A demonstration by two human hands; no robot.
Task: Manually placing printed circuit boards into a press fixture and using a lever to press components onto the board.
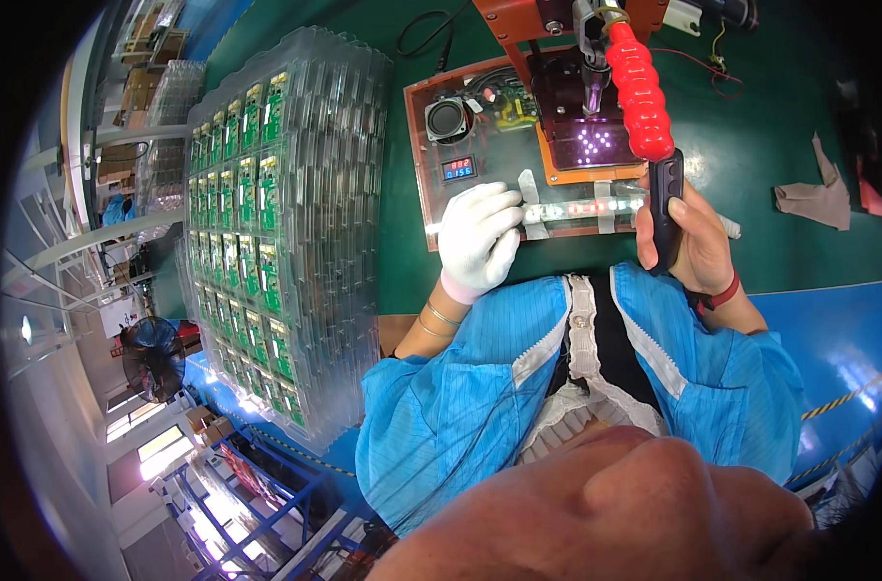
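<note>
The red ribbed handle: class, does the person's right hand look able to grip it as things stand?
Probably not: the right hand holds a black handheld device, which likely needs putting down first, though the red ribbed handle appears close by.

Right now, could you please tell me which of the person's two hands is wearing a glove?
The left hand: a white glove covers it, whereas the right hand has no glove and holds a black handheld device.

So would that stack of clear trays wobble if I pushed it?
The stack of clear trays might lean or slide, since it's many thin layers piled up. The plastic would probably bend a little, as its see-through edges look thin. The green circuit boards could get jostled, sitting in rows on top.
</note>
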